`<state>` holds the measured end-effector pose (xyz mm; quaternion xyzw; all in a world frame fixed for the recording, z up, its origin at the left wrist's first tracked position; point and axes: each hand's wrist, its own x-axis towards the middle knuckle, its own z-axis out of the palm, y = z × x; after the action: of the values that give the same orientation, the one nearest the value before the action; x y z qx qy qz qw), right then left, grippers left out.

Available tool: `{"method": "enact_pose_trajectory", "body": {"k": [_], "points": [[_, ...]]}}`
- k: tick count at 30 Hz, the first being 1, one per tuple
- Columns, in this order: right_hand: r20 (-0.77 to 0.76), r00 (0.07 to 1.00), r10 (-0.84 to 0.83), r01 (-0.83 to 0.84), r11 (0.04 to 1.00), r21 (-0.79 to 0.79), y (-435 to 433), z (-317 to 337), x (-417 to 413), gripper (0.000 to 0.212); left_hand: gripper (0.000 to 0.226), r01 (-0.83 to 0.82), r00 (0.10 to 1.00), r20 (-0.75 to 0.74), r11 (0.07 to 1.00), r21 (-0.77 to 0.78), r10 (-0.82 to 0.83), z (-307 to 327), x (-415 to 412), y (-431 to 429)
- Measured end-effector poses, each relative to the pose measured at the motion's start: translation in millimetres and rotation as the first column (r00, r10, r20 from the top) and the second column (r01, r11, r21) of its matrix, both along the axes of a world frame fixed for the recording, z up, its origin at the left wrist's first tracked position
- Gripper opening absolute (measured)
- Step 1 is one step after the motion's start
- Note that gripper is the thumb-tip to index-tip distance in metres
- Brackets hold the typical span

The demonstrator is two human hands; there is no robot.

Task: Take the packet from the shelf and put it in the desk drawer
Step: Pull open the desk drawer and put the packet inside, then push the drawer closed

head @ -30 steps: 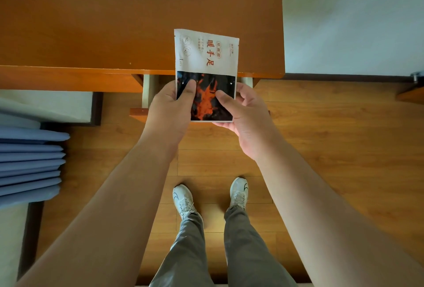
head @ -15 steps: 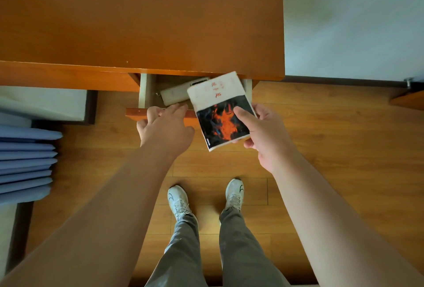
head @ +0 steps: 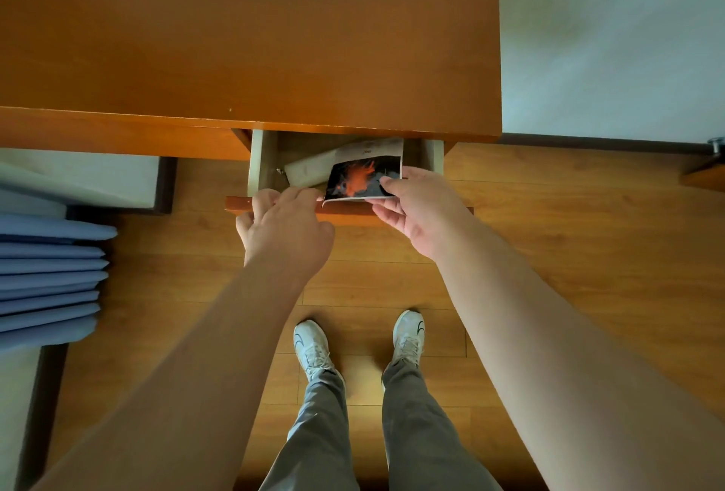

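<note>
The packet [head: 359,176], white at the top with an orange flame on black below, lies tilted inside the open desk drawer [head: 259,165]. Its upper half sits under the desk's edge. My right hand [head: 419,212] pinches the packet's lower right corner between thumb and fingers. My left hand [head: 282,227] grips the drawer's brown front panel, fingers curled over its top edge. A pale cylindrical object [head: 308,172] lies in the drawer, left of the packet and partly under it.
The wooden desk top [head: 251,39] fills the upper part of the view. Blue folded fabric [head: 47,278] lies at the left. White wall [head: 612,35] is at the right. My two white shoes [head: 314,349] stand on the wooden floor below the drawer.
Both hands held the packet over the desk edge. The left hand let go and took the drawer front. The right hand lowered the packet into the drawer.
</note>
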<state>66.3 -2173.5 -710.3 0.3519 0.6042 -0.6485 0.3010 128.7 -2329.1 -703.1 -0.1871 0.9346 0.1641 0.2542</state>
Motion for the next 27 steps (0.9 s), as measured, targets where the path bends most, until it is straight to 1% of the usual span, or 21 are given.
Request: {"method": "enact_pose_trajectory", "body": {"k": [2, 3, 4, 5, 6, 7, 8, 9, 10, 12, 15, 16, 18, 20, 22, 24, 27], "points": [[-0.014, 0.997, 0.074, -0.073, 0.995, 0.072, -4, -4, -5, 0.039, 0.053, -0.042, 0.998, -0.037, 0.999, 0.014, 0.042, 1, 2, -1], [-0.027, 0.992, 0.125, -0.121, 0.986, 0.112, -6, -5, -7, 0.040, 0.052, -0.054, 0.997, -0.053, 0.998, 0.025, 0.056, 1, 4, -1], [-0.045, 0.986, 0.163, -0.155, 0.977, 0.149, -7, -6, -8, 0.049, 0.052, -0.057, 0.996, -0.064, 0.998, 0.033, 0.059, 1, 4, -2], [-0.071, 0.974, 0.214, -0.196, 0.960, 0.201, -9, -7, -9, 0.063, 0.054, -0.049, 0.996, -0.067, 0.998, 0.037, 0.051, 2, 5, -2], [-0.103, 0.948, 0.300, -0.263, 0.926, 0.269, -11, -5, -10, 0.074, 0.056, -0.037, 0.997, -0.066, 0.999, 0.039, 0.039, 2, 5, -2], [-0.127, 0.903, 0.410, -0.347, 0.871, 0.348, -13, -2, -10, 0.076, 0.058, -0.026, 0.998, -0.063, 0.999, 0.040, 0.028, 2, 5, -1], [-0.136, 0.849, 0.510, -0.412, 0.802, 0.433, -14, 2, -10, 0.072, 0.060, -0.019, 0.998, -0.060, 0.999, 0.044, 0.022, 1, 5, -1], [-0.145, 0.800, 0.582, -0.442, 0.735, 0.513, -14, 6, -10, 0.065, 0.062, -0.019, 0.998, -0.060, 0.999, 0.050, 0.022, 1, 5, 1], [-0.156, 0.777, 0.609, -0.441, 0.705, 0.555, -15, 8, -8, 0.061, 0.064, -0.025, 0.998, -0.062, 0.998, 0.059, 0.029, 2, 6, 2], [-0.193, 0.791, 0.581, -0.398, 0.727, 0.559, -15, 10, -4, 0.061, 0.066, -0.047, 0.996, -0.070, 0.996, 0.082, 0.053, 3, 7, 5], [-0.242, 0.808, 0.536, -0.355, 0.773, 0.526, -15, 5, 7, 0.075, 0.066, -0.119, 0.989, -0.076, 0.984, 0.133, 0.130, 4, 9, 10], [-0.255, 0.812, 0.525, -0.345, 0.784, 0.517, -14, 4, 12, 0.079, 0.063, -0.159, 0.982, -0.078, 0.974, 0.162, 0.174, 4, 10, 11], [-0.308, 0.812, 0.496, -0.310, 0.813, 0.493, -12, 3, 23, 0.082, 0.050, -0.240, 0.960, -0.082, 0.938, 0.249, 0.268, 3, 13, 12], [-0.388, 0.800, 0.458, -0.267, 0.851, 0.452, -9, 1, 38, 0.077, 0.035, -0.292, 0.939, -0.079, 0.897, 0.331, 0.335, 2, 18, 12], [-0.424, 0.792, 0.439, -0.247, 0.866, 0.435, -7, -1, 52, 0.065, 0.028, -0.324, 0.927, -0.058, 0.869, 0.373, 0.371, 1, 23, 12], [-0.408, 0.813, 0.415, -0.235, 0.875, 0.424, -5, -6, 64, 0.059, 0.031, -0.363, 0.913, -0.024, 0.840, 0.403, 0.407, -1, 29, 11], [-0.355, 0.841, 0.408, -0.245, 0.873, 0.422, -2, -14, 75, 0.060, 0.043, -0.391, 0.903, 0.001, 0.820, 0.417, 0.430, -3, 36, 9]]}}
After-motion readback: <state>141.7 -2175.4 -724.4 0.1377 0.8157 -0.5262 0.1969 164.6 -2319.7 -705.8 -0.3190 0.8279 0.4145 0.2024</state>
